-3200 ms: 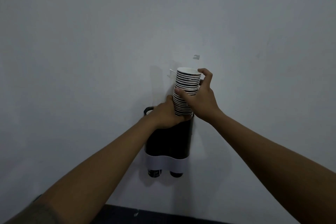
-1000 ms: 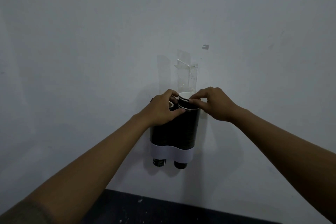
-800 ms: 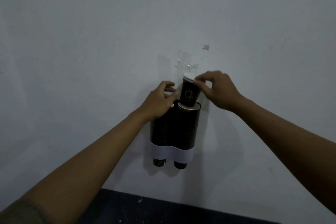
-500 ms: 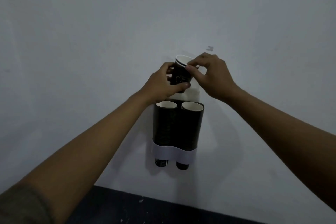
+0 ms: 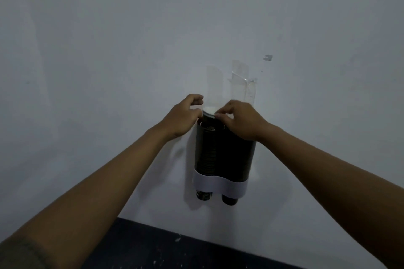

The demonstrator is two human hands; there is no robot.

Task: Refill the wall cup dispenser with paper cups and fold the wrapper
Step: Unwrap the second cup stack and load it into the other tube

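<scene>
Paper cup [image 5: 208, 113] between both hands [image 5: 215, 119]

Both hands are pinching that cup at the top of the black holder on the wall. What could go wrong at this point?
The cup sits tilted at the mouth of the dispenser's left tube, so it might jam instead of nesting. The left hand and right hand pinch only its rim, which could crumple. Pushing down may strain the clear tape above.

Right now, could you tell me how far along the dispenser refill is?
Mostly loaded: the wall dispenser looks packed with dark cups, and cup bottoms poke out below its white band. In hand: the left hand and right hand pinch a cup at the left tube's mouth. Left: seating it; no wrapper is in view.
</scene>
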